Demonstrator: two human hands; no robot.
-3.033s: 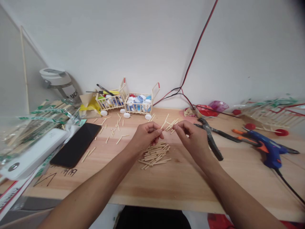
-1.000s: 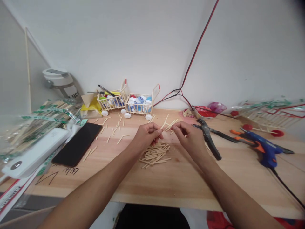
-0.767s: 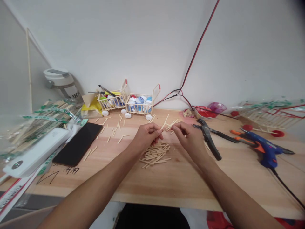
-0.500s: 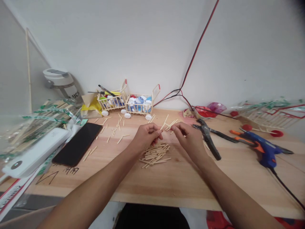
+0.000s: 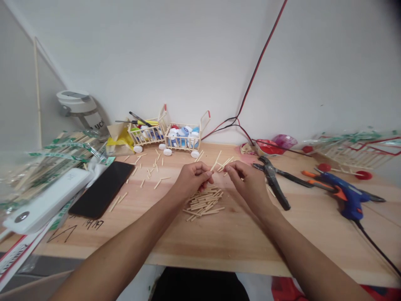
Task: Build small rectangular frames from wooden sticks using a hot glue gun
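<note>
Pale wooden sticks (image 5: 203, 204) lie heaped; left hand (image 5: 193, 179) pinches one, right hand (image 5: 249, 180) curls shut.

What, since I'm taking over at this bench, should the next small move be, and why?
Probably close the right hand onto the thin wooden stick that the left hand seems to pinch: its fingertips are just beside it, above the pile of short sticks, so steadying it looks easiest.

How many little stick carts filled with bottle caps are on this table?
2. Both stand side by side at the back of the wooden table, near the wall: the left cart and the right cart.
</note>
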